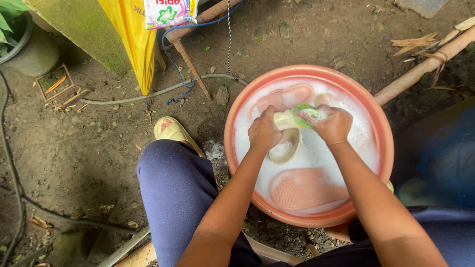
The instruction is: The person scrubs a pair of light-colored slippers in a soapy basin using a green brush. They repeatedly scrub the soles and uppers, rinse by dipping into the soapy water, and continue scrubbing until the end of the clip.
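Gripping a pale yellow slipper (287,138) in our left hand (263,132), we keep the fingers curled tight round its strap end so that it stands steady above the suds. Our right hand (334,124) is closed round a green scrubbing brush (306,114), bristles pressed to the slipper's upper end; the two hands sit just either side of it, touching it. Slipper tilted, toe dipping toward the foam, likely so dirty water drains back. Below the hands: orange-red plastic basin (232,148) of soapy water, one pink slipper (304,190) sole-up at the near rim, another pink slipper (284,97) at the far side. Outward: bare earth, a yellow slipper on our foot (173,131), a detergent packet (169,12).
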